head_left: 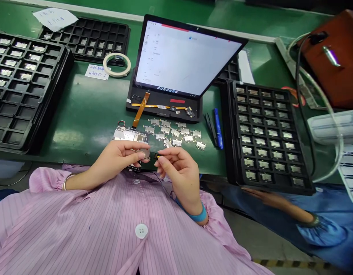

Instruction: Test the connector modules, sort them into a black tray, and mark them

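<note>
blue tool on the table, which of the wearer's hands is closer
Right. The right hand sits below-left of the blue tool in view; the left hand is farther left, at the circuit board.

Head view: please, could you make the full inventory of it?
table: one, green, underneath
screen: one, white, top centre
housing: one, black, below screen
ribbon cables: two, orange, at housing
circuit board: one, silvery, centre
loose metal modules: about thirteen, silver, right of board
trays: at least four, black, both sides
handwritten notes: two, white, upper left
tape roll: one, cream, upper left
tweezers: one pair, dark, right of modules
pen-like tool: one, blue, beside tweezers
box: one, reddish-brown, upper right
cable: one, black, right
hose: one, clear, right
printed sheet: one, white, far right
co-worker's hand: one, blue-sleeved, lower right
shirt: one, pink striped, bottom
left hand: one, bare, at circuit board
right hand: one, bare, pinching small dark part
</note>
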{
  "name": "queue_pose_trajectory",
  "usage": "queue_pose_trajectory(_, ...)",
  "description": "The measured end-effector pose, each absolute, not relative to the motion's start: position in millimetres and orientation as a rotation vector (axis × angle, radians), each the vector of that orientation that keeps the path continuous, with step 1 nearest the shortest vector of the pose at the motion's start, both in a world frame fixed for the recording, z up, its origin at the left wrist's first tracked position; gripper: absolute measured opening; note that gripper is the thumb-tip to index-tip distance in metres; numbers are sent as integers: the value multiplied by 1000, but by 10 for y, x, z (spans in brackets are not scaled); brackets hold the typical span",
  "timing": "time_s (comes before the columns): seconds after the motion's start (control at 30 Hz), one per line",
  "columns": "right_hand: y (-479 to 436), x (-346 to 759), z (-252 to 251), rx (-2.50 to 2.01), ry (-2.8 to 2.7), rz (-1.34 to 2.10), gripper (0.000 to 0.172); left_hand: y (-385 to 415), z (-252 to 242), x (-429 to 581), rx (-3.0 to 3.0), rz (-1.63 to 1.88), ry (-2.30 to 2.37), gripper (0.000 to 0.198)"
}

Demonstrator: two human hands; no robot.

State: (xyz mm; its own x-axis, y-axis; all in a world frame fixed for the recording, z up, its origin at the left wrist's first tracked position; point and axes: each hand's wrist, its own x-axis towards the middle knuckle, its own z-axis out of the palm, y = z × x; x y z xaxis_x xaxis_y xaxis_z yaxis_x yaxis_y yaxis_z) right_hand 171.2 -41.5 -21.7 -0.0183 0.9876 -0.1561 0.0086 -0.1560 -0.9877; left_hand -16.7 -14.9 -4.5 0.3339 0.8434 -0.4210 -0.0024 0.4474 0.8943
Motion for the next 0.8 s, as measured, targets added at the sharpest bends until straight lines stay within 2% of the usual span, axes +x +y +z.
queue_pose_trajectory(0.47,-405,1745,-267,-1308,-1254,1373,7,-127,-91,-139,1071,685,1138,15)
queue_pose_trajectory(0.8,-340,1803,-311,-1321,-1343,1367,3,-80,-91,-100,1204,610,1217,13)
